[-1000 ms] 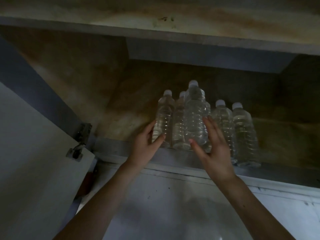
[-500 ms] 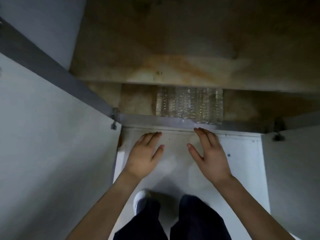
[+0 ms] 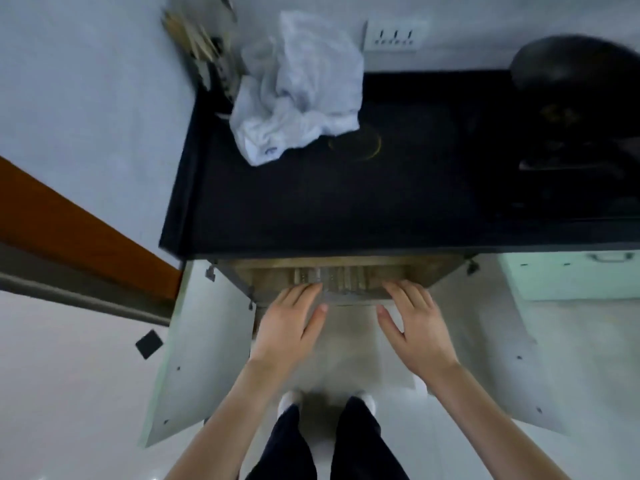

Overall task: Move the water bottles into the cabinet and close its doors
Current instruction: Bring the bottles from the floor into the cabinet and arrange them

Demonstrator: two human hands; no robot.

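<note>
Several clear water bottles (image 3: 329,277) stand in a row inside the open cabinet (image 3: 429,271) under the black counter; only their lower parts show below the counter edge. Both white cabinet doors stand wide open, the left door (image 3: 204,344) and the right door (image 3: 491,344). My left hand (image 3: 289,327) and my right hand (image 3: 415,329) hover in front of the cabinet opening with fingers straight, holding nothing, just short of the bottles.
On the black counter (image 3: 346,202) lie a crumpled white cloth (image 3: 298,88), a utensil holder (image 3: 207,53) at the back left and a dark wok (image 3: 575,98) at the right. A light green box (image 3: 571,275) sits right of the cabinet. My legs and white shoes stand below.
My hands have let go of the bottles and drawn back out of the cabinet. My view has risen from inside the cabinet to above the counter.
</note>
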